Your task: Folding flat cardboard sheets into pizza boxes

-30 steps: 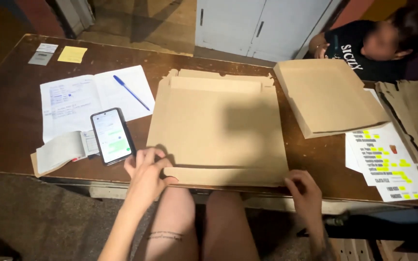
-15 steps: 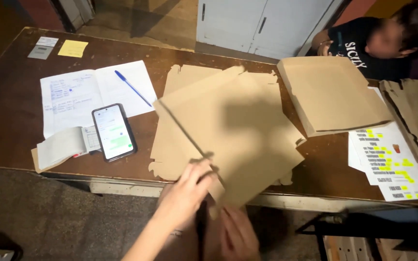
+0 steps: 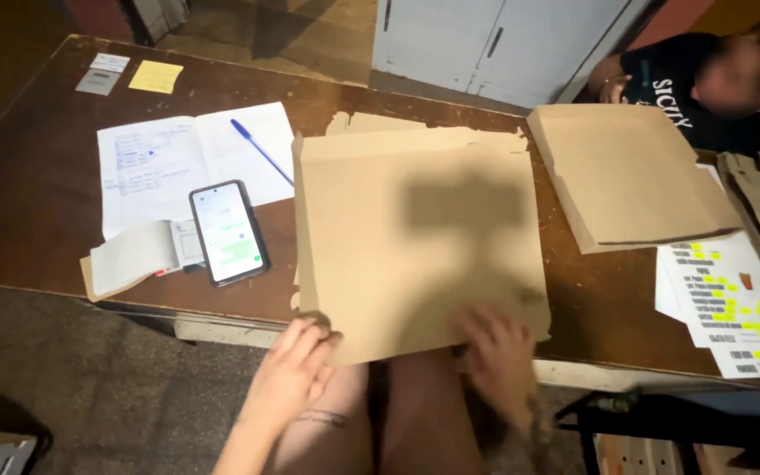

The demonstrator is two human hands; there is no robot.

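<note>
Cardboard box blank (image 3: 415, 237) flat on table (image 3: 28, 220); left hand (image 3: 296, 374), right hand (image 3: 499, 352) fingers gripping near edge.

A dark brown wooden tabletop (image 3: 28, 193) carries a flat tan cardboard sheet (image 3: 415, 237) centre, white papers (image 3: 160, 167), a black smartphone (image 3: 229, 232) left, a folded cardboard box (image 3: 631, 176) right.

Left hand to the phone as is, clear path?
Probably yes. The left hand sits at the cardboard sheet's near left corner, and the phone lies face up just beyond it on the table, with nothing between.
</note>
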